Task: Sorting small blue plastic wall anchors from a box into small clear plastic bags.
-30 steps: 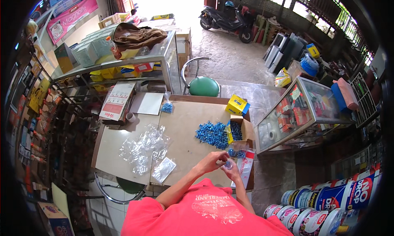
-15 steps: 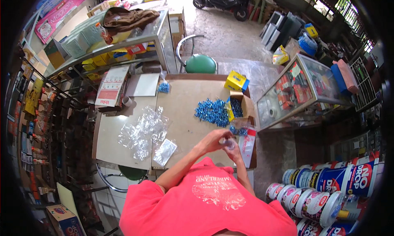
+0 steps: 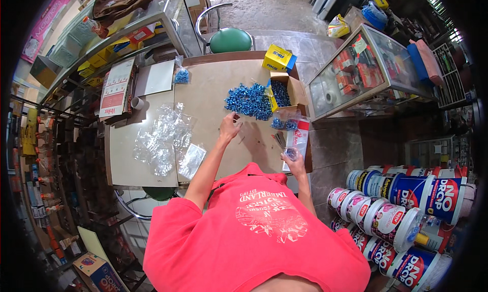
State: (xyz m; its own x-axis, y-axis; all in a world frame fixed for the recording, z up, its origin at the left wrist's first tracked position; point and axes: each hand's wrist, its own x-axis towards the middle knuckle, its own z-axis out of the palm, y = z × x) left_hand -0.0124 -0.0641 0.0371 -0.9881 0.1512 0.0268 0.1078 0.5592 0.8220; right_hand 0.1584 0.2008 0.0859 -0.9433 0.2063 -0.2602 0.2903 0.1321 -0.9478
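Head view, looking down: your left hand [image 3: 230,128] reaches over the table [image 3: 208,86], fingers bent, just beside the near edge of a loose pile of small blue pieces [image 3: 248,100]; whether the fingertips pinch one, you cannot tell from this angle. Your right hand [image 3: 296,164] grips a small clear bag [image 3: 291,153] near the right edge, its bluish contents too blurred to read. Just beyond that bag lies a slim dark object [image 3: 279,140], its kind hard to make out.

More blue pieces fill a carton [image 3: 301,93] touching the pile, its walls masking how deep they go. Filled bags [image 3: 283,123] sit before it, their glare blurring the count, partly covering a red-and-white packet [image 3: 301,133]. To your left, clear bags [image 3: 162,139] overlap in a glossy heap, single edges lost. Your red shirt [image 3: 254,226] hides part of the table's near edge; below it, a green seat [image 3: 160,193] shows only in part.
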